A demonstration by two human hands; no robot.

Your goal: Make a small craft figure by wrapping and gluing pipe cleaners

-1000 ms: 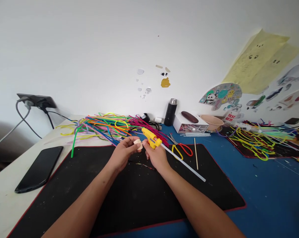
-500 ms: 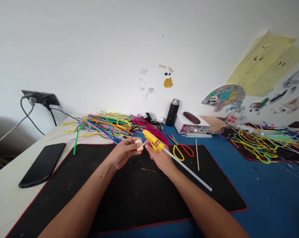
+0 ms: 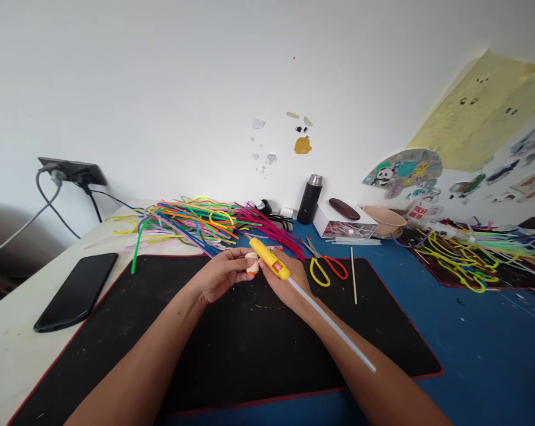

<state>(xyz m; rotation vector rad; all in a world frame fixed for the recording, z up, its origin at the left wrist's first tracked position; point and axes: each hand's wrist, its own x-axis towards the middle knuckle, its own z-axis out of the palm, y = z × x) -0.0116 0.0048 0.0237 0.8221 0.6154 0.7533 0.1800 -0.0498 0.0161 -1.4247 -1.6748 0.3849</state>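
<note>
Your left hand [image 3: 223, 276] pinched the small cream piece [image 3: 252, 264] mid-frame, an orange bit [image 3: 251, 273] seemingly already on it, while your right hand [image 3: 292, 278] curled round the yellow glue gun [image 3: 264, 254], gluing apparently unfinished.

Soft, muted light, edges stretched wide

Hands [image 3: 221, 273], two; yellow glue gun [image 3: 266, 255], one; phone [image 3: 77, 291], one; scissors [image 3: 317, 255], one pair; wooden stick [image 3: 353, 277], one; black flask [image 3: 309, 202], one; bowl [image 3: 385, 221], one.
</note>
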